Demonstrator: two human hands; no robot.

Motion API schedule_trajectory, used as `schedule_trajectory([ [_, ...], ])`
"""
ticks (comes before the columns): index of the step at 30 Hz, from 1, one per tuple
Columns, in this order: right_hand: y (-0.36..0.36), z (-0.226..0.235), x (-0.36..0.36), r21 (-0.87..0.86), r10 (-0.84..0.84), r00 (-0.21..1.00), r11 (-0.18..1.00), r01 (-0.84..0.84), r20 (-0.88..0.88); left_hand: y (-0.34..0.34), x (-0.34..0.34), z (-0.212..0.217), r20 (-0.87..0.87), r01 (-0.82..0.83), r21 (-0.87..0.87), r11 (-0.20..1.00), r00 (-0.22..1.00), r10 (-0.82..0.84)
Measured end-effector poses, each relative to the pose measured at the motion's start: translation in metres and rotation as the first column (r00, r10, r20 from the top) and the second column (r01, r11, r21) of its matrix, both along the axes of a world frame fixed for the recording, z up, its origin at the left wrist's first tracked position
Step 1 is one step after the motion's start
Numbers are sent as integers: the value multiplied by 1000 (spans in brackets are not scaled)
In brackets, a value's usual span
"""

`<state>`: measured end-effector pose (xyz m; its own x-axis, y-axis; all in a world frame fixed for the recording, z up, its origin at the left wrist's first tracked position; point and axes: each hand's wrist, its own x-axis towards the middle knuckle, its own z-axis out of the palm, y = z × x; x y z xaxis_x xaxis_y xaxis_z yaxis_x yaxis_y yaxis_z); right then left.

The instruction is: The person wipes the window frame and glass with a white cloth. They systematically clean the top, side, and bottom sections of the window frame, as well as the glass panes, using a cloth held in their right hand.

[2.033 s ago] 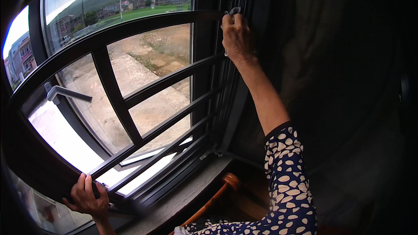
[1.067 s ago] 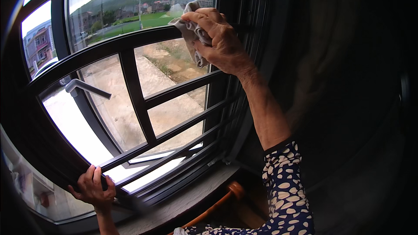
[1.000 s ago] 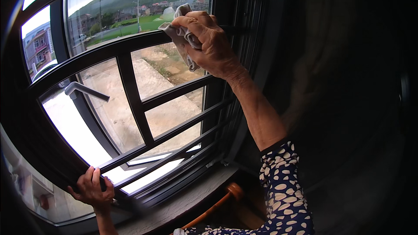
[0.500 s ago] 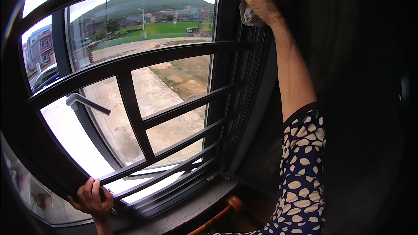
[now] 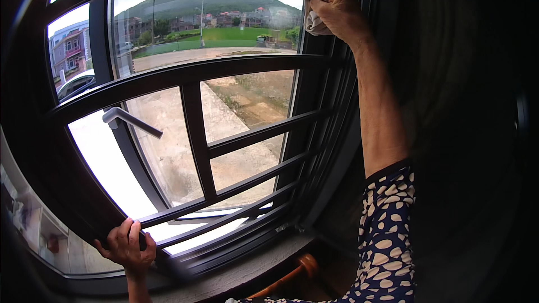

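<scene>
High at the upper right, my right hand (image 5: 339, 11) is closed round a crumpled grey cloth (image 5: 315, 19). The cloth presses against the dark window frame, beside the top of the barred grille (image 5: 196, 76). At the lower left my left hand (image 5: 128, 244) grips the bottom corner of the grille frame, its fingers over the edge and partly hidden. Behind the bars stands a glass sash tilted outward, with a grey handle (image 5: 133, 120) on its side rail.
A rough sill (image 5: 252, 269) runs below the frame. Under it shows a brown wooden piece (image 5: 306, 266), perhaps part of a chair. Dark wall fills the right side. Outside lie paving, a green field, houses and a hill; a car (image 5: 77, 84) stands at left.
The view has shifted, so the window sits farther right in it. My right hand and the cloth have moved slightly left across the frame toward the glass opening. My left hand keeps its hold.
</scene>
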<state>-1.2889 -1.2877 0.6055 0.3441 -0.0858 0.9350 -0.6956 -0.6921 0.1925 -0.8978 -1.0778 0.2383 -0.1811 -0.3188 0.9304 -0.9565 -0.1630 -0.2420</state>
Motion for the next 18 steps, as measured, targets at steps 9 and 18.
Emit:
schedule_trajectory([
  [9,0,-14,29,-76,56,969,996,-39,239,11,14,2,11,-35,13,999,999,35],
  [18,29,-59,18,547,300,900,717,-432,317,4,8,-2,14,-22,11,1000,1000,22],
])
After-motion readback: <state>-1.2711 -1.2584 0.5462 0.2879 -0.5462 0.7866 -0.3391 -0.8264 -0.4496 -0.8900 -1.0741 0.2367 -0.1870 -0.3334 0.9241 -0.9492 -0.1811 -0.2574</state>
